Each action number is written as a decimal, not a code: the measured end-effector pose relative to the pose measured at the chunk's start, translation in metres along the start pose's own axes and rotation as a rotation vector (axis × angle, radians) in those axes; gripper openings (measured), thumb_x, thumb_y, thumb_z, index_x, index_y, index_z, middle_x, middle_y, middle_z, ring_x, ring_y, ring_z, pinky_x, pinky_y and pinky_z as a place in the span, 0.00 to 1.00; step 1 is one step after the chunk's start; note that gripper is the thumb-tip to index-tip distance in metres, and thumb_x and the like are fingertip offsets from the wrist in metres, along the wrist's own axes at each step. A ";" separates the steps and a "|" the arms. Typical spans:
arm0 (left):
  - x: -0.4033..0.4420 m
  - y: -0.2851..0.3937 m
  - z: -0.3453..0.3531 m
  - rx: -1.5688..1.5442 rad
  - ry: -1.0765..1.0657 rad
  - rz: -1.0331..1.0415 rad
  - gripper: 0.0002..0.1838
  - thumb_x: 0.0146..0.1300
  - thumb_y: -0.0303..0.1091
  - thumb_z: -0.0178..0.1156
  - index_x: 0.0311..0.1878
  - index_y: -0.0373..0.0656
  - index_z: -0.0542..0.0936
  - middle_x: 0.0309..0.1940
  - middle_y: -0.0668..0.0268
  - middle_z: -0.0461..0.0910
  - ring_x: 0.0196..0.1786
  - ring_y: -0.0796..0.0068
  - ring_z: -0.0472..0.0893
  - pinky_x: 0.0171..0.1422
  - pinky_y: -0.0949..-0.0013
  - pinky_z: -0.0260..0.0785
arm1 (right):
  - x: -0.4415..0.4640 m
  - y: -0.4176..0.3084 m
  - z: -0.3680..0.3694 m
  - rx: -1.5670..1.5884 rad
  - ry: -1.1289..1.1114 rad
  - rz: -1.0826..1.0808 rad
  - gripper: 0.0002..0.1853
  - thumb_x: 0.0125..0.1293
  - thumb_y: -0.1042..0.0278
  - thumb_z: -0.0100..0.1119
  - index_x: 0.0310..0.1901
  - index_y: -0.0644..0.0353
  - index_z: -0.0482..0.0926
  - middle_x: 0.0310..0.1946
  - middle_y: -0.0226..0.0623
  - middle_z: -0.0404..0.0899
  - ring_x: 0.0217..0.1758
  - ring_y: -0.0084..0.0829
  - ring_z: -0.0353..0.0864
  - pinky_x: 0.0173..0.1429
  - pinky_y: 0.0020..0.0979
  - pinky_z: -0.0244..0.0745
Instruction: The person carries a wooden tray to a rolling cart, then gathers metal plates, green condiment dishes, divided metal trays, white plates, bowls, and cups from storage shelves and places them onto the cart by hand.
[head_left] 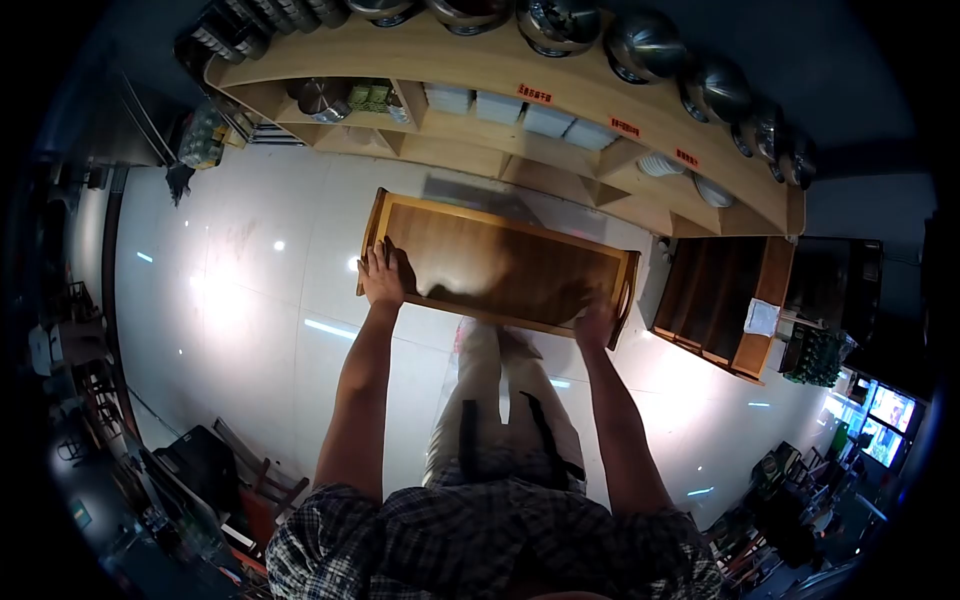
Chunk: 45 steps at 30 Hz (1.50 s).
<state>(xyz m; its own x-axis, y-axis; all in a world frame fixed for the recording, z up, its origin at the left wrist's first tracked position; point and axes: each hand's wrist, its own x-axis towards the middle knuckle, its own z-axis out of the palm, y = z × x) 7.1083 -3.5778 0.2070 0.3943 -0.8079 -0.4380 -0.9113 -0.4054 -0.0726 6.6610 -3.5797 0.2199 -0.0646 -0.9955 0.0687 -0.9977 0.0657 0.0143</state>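
Observation:
A low piece of wooden furniture [500,250] with a brown panel top, a lighter frame and raised end rails stands on the floor in front of my legs. My left hand [382,275] rests at its near left corner, fingers stretched out over the top. Near the opposite front corner is my right hand [595,320], smeared by motion; its fingers cannot be made out, nor whether they grip the edge. Shadows of my arms fall across the panel.
Behind it runs a pale wooden shelf unit [460,135] with white containers and bowls, topped by several shiny metal pots [645,45]. On the right are a dark wooden stacked unit [705,300] and green bottles [812,355]. Stacked furniture lines the lower left. The tiled floor [250,290] reflects light.

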 end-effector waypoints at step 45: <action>0.060 -0.391 -0.109 -0.819 0.518 0.355 0.17 0.51 0.19 0.51 0.44 0.41 0.79 0.44 0.55 0.80 0.46 0.53 0.80 0.52 0.55 0.72 | -0.036 -0.600 -0.058 1.116 -0.478 -0.114 0.20 0.69 0.61 0.55 0.23 0.67 0.76 0.16 0.30 0.72 0.22 0.21 0.69 0.30 0.27 0.65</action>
<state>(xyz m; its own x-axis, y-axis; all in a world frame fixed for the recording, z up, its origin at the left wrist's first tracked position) 7.5018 -3.5147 0.3070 0.2976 -0.9445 0.1389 -0.7014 -0.1176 0.7030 7.2627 -3.5798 0.2664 0.2584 -0.9320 -0.2543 -0.4510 0.1164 -0.8849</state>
